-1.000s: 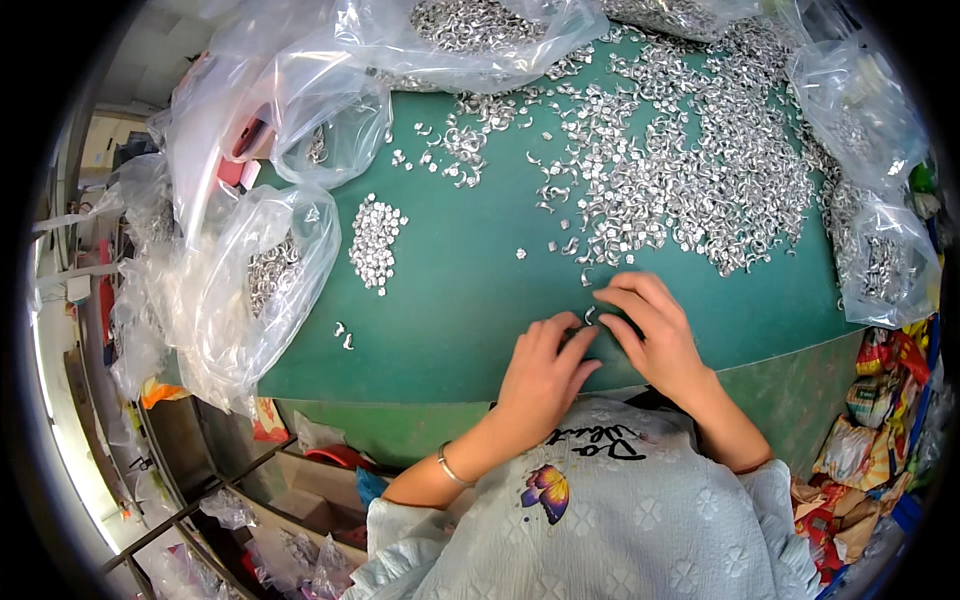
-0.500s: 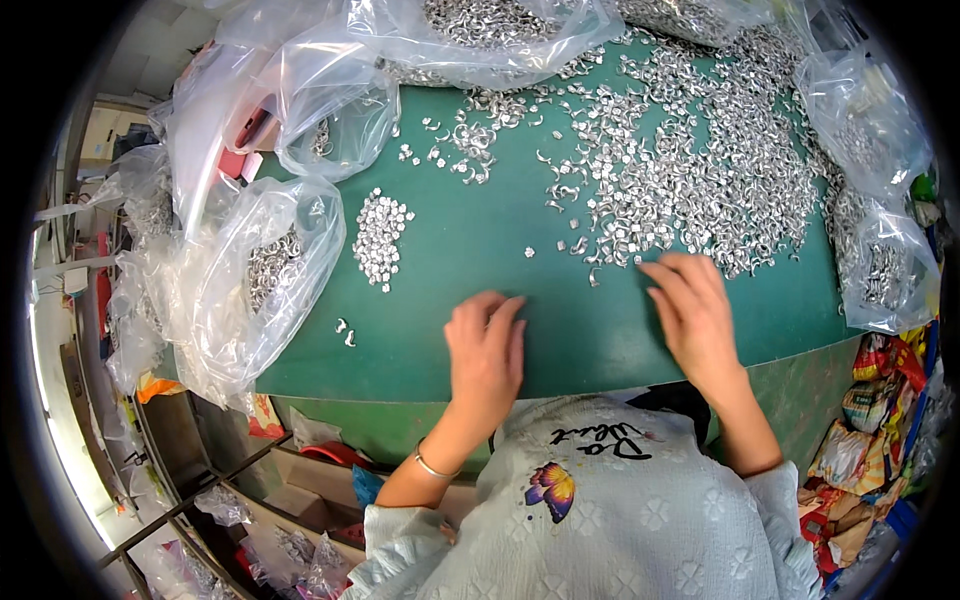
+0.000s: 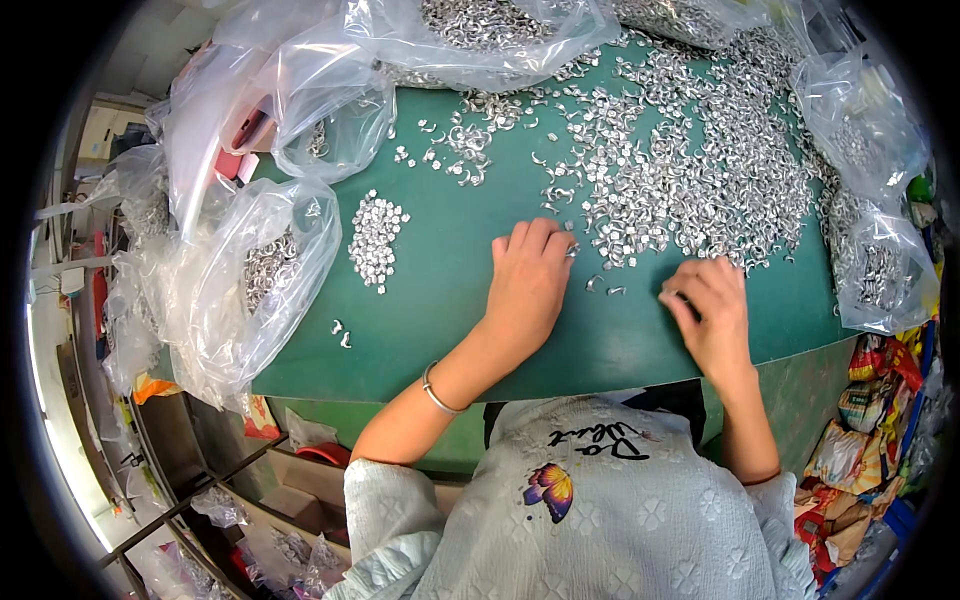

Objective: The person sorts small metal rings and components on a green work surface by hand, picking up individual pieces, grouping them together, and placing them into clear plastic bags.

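A large spread of small silvery metal pieces point(image 3: 700, 170), many curved, lies on the green tabletop point(image 3: 440, 330). My left hand point(image 3: 528, 275) reaches over the table just left of that spread. Its fingers are curled and pinch a small metal piece point(image 3: 572, 250) at the tips. My right hand point(image 3: 710, 300) is at the near edge of the spread, fingers bent and thumb close to the index finger; whatever is between them is too small to make out. Two loose curved pieces point(image 3: 605, 287) lie between my hands. A tight cluster of small pieces point(image 3: 375, 240) sits to the left.
Clear plastic bags point(image 3: 260, 270) holding metal pieces stand along the left. More bags point(image 3: 490, 40) line the far edge, and another bag point(image 3: 880, 250) is at the right. Two stray pieces point(image 3: 342, 333) lie near the left bag. Colourful packages point(image 3: 850, 440) are piled below the table's right side.
My left hand has moved right and farther across the table, to the edge of the spread. My right hand has shifted slightly right and nearer, and two curved pieces now lie between my hands.
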{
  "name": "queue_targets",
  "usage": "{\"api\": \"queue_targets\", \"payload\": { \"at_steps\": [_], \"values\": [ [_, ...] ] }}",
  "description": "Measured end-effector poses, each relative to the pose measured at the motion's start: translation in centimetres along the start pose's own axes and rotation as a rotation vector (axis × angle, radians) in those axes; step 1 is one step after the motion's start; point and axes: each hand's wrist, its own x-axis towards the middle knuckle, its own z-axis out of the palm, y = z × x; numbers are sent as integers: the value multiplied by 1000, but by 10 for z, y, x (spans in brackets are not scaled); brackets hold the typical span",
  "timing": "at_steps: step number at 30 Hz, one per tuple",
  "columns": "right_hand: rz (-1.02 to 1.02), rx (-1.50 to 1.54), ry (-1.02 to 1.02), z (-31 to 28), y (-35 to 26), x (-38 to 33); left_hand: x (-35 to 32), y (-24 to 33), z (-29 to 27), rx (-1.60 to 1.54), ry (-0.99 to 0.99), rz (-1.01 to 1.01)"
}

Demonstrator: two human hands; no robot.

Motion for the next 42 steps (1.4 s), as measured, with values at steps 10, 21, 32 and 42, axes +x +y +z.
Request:
{"api": "queue_targets", "payload": {
  "at_steps": [10, 21, 32, 42],
  "values": [
    [-113, 80, -75, 20, -26, 14, -15, 21, 2, -63, -73, 164],
    [89, -124, 195, -3, 18, -19, -59, 9, -32, 40, -32, -55],
    [-58, -11, -27, 19, -14, 2, -41, 15, -40, 99, 1, -96],
    [154, -173, 37, -7, 1, -26, 1, 6, 0, 127, -15, 39]
  ]
}}
